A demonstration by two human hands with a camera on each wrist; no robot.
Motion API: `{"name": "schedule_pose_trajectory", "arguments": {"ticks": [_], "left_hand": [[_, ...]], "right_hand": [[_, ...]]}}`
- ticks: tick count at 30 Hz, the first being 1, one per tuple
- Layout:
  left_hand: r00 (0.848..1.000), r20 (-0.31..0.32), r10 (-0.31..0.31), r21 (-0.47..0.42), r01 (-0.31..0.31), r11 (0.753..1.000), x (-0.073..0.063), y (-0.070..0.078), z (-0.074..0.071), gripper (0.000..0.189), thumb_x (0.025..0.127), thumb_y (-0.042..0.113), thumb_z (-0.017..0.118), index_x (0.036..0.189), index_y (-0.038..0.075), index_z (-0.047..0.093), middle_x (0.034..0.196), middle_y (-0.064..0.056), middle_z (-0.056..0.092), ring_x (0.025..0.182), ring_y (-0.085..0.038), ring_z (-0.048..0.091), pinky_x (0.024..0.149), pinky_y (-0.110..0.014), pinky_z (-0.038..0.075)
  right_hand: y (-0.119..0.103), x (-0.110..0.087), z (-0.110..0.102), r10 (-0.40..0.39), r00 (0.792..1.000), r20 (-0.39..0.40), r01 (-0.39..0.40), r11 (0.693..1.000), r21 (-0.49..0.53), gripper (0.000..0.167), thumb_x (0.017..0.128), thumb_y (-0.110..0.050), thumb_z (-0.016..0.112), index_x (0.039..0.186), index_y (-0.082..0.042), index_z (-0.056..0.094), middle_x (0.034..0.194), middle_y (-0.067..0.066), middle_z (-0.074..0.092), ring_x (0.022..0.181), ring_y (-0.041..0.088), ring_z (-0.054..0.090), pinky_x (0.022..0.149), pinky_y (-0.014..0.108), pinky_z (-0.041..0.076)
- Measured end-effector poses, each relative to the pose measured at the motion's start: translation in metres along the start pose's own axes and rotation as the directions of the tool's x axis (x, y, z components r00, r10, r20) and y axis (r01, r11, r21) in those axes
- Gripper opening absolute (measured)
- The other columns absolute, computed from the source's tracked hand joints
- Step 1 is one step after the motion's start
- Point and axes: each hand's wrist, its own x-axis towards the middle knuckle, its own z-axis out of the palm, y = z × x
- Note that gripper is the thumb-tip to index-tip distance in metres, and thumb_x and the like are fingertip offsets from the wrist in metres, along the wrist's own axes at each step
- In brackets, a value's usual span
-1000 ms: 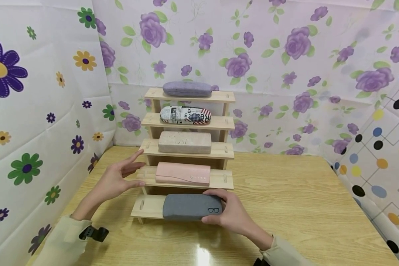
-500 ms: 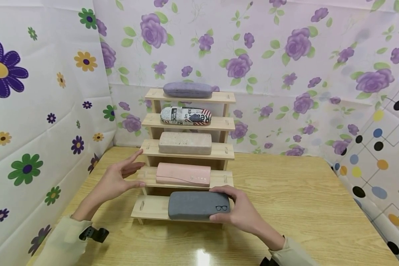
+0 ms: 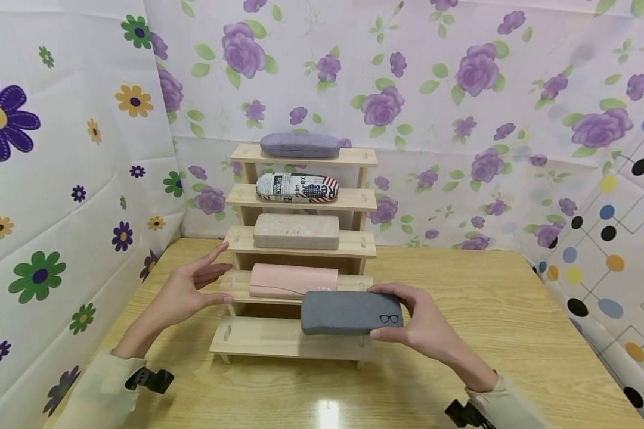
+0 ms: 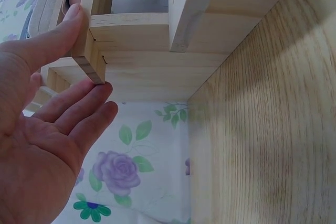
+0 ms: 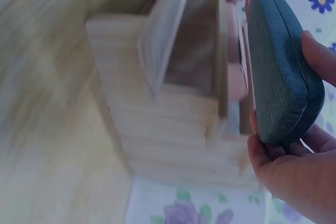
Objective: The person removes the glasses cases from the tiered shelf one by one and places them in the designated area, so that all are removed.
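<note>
My right hand (image 3: 429,325) grips the right end of a dark grey-blue glasses case (image 3: 340,313), thumb below and fingers above. The case has a small glasses drawing and hangs above the lowest step of a wooden tiered rack (image 3: 247,336), overlapping the pink case (image 3: 287,279) behind. In the right wrist view the glasses case (image 5: 281,66) shows its seam side. My left hand (image 3: 190,289) holds the left end of the second step from the bottom; its thumb (image 4: 68,24) lies at the board's front edge, fingertips at the other corner.
Higher steps bear a beige case (image 3: 295,231), a newsprint-and-flag case (image 3: 297,187) and a purple-grey case (image 3: 300,145). The wooden table (image 3: 461,298) extends right of the rack. Floral sheets (image 3: 434,131) stand behind and at both sides.
The grey-blue case has risen off the lowest step and moved right in my right hand, baring that step. My left hand stays at the rack.
</note>
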Motion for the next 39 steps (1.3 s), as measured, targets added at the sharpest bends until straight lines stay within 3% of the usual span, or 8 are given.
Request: {"name": "schedule_pose_trajectory", "arguments": {"ticks": [3,9,18,28,39], "left_hand": [[1.0,0.0,-0.002,0.003,0.002,1.0,0.0,0.0,0.0,0.106,0.082,0.008,0.092,0.168,0.025,0.032,0.141,-0.022,0.063,0.13,-0.035,0.062,0.108,-0.035,0.05],[1.0,0.005,-0.008,0.012,0.008,1.0,0.0,-0.001,0.0,0.106,0.083,0.008,0.092,0.168,0.026,0.031,0.141,-0.021,0.064,0.13,-0.034,0.062,0.107,-0.042,0.05],[1.0,0.008,-0.006,0.008,0.006,1.0,0.001,-0.001,0.0,0.106,0.083,0.006,0.091,0.168,0.026,0.032,0.141,-0.022,0.063,0.13,-0.034,0.062,0.106,-0.035,0.052],[1.0,0.0,0.001,0.01,-0.001,1.0,-0.001,0.0,0.001,0.105,0.083,0.007,0.091,0.168,0.023,0.032,0.14,-0.023,0.064,0.129,-0.038,0.062,0.106,-0.034,0.052],[1.0,-0.01,0.023,0.015,-0.023,1.0,-0.001,0.002,0.002,0.102,0.083,0.006,0.09,0.167,0.023,0.034,0.138,-0.023,0.065,0.127,-0.04,0.063,0.105,-0.04,0.052]], "right_hand": [[0.0,-0.003,-0.013,0.013,1.0,-0.007,-0.013,1.0,0.0,0.063,0.084,-0.018,0.093,0.14,-0.011,0.067,0.137,0.006,0.065,0.115,0.028,0.064,0.092,0.033,0.057],[-0.001,-0.012,-0.038,0.011,0.999,-0.037,-0.011,1.0,-0.013,0.059,0.087,-0.013,0.09,0.141,-0.011,0.066,0.138,0.009,0.064,0.113,0.025,0.064,0.089,0.032,0.058],[0.006,-0.022,-0.078,-0.004,0.997,-0.083,-0.001,0.998,-0.066,0.059,0.089,-0.007,0.087,0.143,-0.01,0.064,0.14,0.012,0.062,0.115,0.019,0.064,0.088,0.027,0.058],[0.026,-0.026,-0.115,-0.032,0.998,-0.054,0.03,0.999,-0.029,0.061,0.091,0.003,0.081,0.147,0.001,0.058,0.141,0.015,0.059,0.114,0.019,0.065,0.088,0.025,0.059],[0.063,-0.024,-0.145,0.05,0.998,-0.048,-0.053,0.997,-0.061,0.06,0.095,-0.005,0.08,0.15,-0.001,0.055,0.141,0.013,0.058,0.112,0.018,0.064,0.087,0.025,0.059]]}}
